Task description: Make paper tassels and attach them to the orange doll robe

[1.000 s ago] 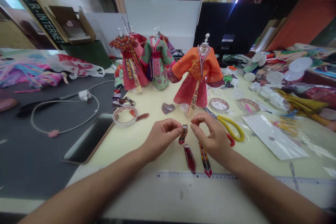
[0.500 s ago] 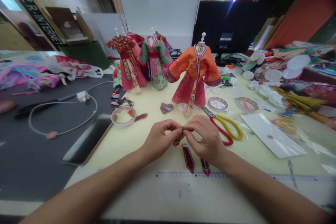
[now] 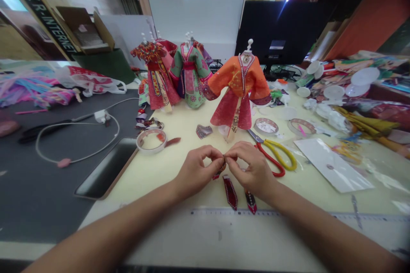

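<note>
Gripping a small patterned red-and-gold strip (image 3: 219, 174): the left hand (image 3: 195, 169) and right hand (image 3: 251, 168) are both pinching it, fingertips meeting, in front of an orange miniature robe on a white stand (image 3: 238, 89); two pointed dark-red beaded strips (image 3: 229, 192) are lying just below the hands.

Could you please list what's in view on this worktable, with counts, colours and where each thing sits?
Miniature costumes on stands: at least four, orange, green and red, at the back.
Tape roll: 1, pale, left of the hands.
Scissors: 1 pair, red and yellow handles, right of the hands.
Plastic-covered sheet: 1, white, far right.
Ruler: 1, pale, along the near side.
Smartphone: 1, black, on the dark mat at left.
Charging cable: 1, white, on the mat.
Embroidered strips: 3, dark red, patterned; two lying below the hands, one pinched.
Left hand: 1, bare, pinching the strip.
Right hand: 1, bare, pinching it too.
</note>
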